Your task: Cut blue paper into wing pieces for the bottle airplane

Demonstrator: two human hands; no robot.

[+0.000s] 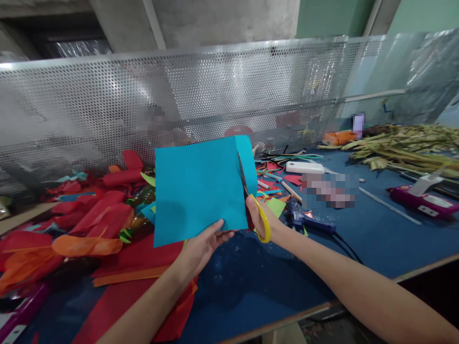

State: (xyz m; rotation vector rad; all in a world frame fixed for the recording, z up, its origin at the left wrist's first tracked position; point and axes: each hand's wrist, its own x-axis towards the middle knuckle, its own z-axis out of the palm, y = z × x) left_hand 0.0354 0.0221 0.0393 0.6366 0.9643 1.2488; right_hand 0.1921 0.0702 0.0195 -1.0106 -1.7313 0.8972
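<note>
My left hand (202, 246) pinches the lower edge of a turquoise paper sheet (199, 188) and holds it upright above the blue table (251, 286). My right hand (263, 220) grips yellow-handled scissors (251, 200). Their blades run up into the sheet near its right side, where a narrow strip stands split off from the rest.
Red and orange paper pieces (89, 224) are piled at the left. Coloured scraps (274, 184), a white box (304, 167), a blue glue gun (304, 217) with its cord, a magenta tool (423, 199) and dried leaves (401, 145) lie to the right. A perforated metal screen (215, 91) stands behind. The table's front edge (322, 306) is near.
</note>
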